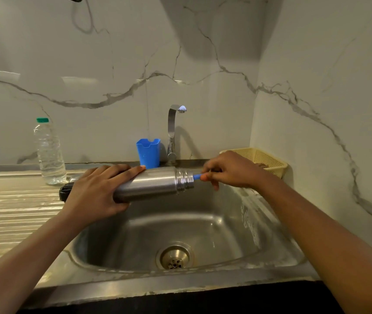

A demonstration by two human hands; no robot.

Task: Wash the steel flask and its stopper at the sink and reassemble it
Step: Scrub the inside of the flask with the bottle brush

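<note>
A steel flask [155, 184] lies nearly horizontal above the sink basin [214, 223], its threaded open mouth pointing right. My left hand [99, 191] grips its body from the left side. My right hand [228, 169] pinches a thin blue handle [196, 176] that pokes out of the flask's mouth; its other end is hidden inside the flask. A black object [65, 191] sits at the sink's left edge behind my left hand; I cannot tell whether it is the stopper.
A chrome tap [173, 132] stands at the back of the sink with no water running. A blue plastic cup [148, 152] sits beside it, a clear water bottle [49, 152] on the ribbed drainboard [10, 211], and a yellow basket [268, 160] at the back right.
</note>
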